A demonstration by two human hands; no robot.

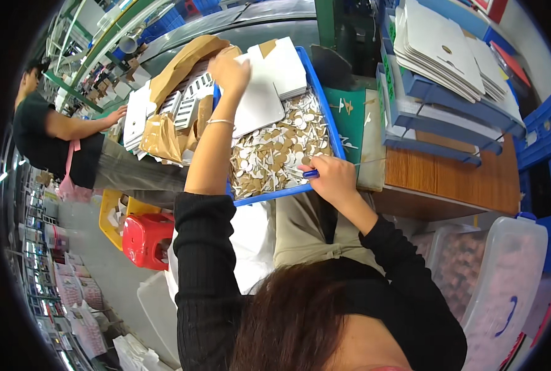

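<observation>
The blue tray (325, 102) sits across the person's lap, and everything else is easiest placed from it. Its near half is heaped with small white and brown punched-out scraps (275, 151); its far half carries a stack of white card sheets (288, 65). The left hand (229, 69) reaches to the tray's far left corner, fingers closed over the top edge of one white card sheet (257, 105) that lies tilted on the heap. The right hand (330, 174) rests at the tray's near right rim, fingers curled tight around a small blue tool (310, 174) whose tip points into the scraps. By the look of it, the step in hand is picking up a fresh sheet to work on with the tool; the next move would call for drawing that sheet back over the scraps toward the right hand and steadying it flat. Left of the tray lie brown paper wrapping (176, 68) and more white pieces, where another person's hand (116, 115) is busy. Right of the tray a wooden worktop (454, 176) holds blue bins of white card stacks (442, 43).
</observation>
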